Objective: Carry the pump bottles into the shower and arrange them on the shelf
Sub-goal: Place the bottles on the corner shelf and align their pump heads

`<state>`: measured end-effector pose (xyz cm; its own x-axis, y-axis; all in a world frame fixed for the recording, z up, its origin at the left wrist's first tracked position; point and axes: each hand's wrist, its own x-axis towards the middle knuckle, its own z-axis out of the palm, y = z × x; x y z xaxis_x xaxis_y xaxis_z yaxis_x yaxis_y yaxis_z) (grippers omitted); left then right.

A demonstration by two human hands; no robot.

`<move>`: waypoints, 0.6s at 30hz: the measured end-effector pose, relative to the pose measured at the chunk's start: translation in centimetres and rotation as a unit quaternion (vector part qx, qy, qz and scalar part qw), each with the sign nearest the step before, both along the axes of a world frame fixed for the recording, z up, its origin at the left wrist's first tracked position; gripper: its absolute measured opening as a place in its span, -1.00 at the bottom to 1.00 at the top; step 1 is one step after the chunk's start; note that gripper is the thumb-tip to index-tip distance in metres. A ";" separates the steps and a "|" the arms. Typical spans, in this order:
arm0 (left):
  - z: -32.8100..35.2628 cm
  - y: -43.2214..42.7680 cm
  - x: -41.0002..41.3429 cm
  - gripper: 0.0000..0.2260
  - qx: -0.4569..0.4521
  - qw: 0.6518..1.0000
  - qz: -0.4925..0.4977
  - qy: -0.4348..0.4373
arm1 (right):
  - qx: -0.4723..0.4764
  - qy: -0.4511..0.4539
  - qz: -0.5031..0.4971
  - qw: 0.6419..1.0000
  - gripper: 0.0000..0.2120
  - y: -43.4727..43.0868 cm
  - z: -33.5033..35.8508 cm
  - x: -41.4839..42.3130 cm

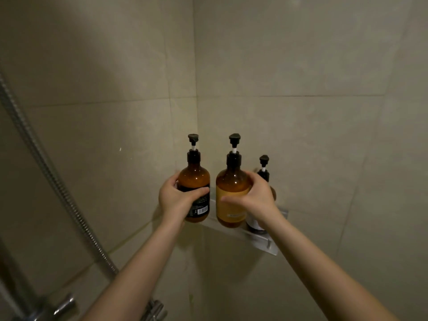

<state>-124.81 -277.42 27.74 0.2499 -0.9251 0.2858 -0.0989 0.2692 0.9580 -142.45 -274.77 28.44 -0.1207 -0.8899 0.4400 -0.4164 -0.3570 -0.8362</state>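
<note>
- Pump bottles, head view: three amber ones with black pump tops stand at the clear corner shelf (259, 235), which serves as the landmark for every place below.
- Left hand (178, 200): its grip is closed round the dark-labelled bottle (195, 181), thumb across the front; the bottle sits at the shelf's left end, near the corner of the tiled wall (301, 66). Whether its base rests fully on the shelf I cannot tell.
- Right hand (254, 198): its grip is wrapped round the yellow-labelled bottle (231, 195), fingers curled on the right flank, thumb on the label; this bottle stands at the shelf's middle, just beside the first.
- Small bottle (264, 172): toward the shelf's right end, partly hidden behind the right hand, no hand on it.
- Shower hose (46, 172): well left of the shelf, clear of both arms.
- Step in hand, as I judge it: seating and squaring the two held bottles. To do it well, press each base flat on the shelf, behind its front lip, keep them upright, turn labels and spouts outward, and let go one hand at a time so neither tips or knocks the small bottle.
</note>
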 end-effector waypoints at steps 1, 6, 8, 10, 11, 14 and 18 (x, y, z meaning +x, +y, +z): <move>-0.1 -0.6 -0.2 -0.41 0.001 1.000 0.005 -0.002 | -0.001 -0.001 -0.021 1.000 -0.36 -0.3 -0.2 0.4; -0.6 -3.1 -1.5 -0.40 0.002 1.000 0.018 0.008 | -0.012 -0.007 -0.110 0.994 -0.34 -2.0 -1.3 2.4; -1.0 -3.9 -1.9 -0.42 -0.003 1.000 0.019 0.001 | -0.006 -0.017 -0.131 0.991 -0.33 -2.8 -1.6 2.9; -1.6 -4.5 -2.2 -0.44 -0.005 1.000 0.024 -0.005 | -0.003 -0.026 -0.141 0.990 -0.32 -3.4 -2.1 3.4; -1.9 -4.8 -2.4 -0.45 -0.003 1.000 0.030 -0.006 | -0.004 -0.030 -0.144 0.989 -0.33 -3.7 -2.3 3.6; -2.9 -5.4 -2.9 -0.44 0.010 0.999 0.049 -0.003 | 0.003 -0.044 -0.159 0.986 -0.38 -4.4 -3.1 4.1; -3.5 -6.2 -3.3 -0.43 0.006 0.998 0.052 0.032 | 0.013 -0.047 -0.176 0.983 -0.39 -5.2 -3.9 4.6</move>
<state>-128.15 -283.64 24.24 0.3616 -0.8969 0.2546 -0.0650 0.2482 0.9665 -137.82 -279.96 24.58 -0.4625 -0.7964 0.3897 -0.4305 -0.1825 -0.8839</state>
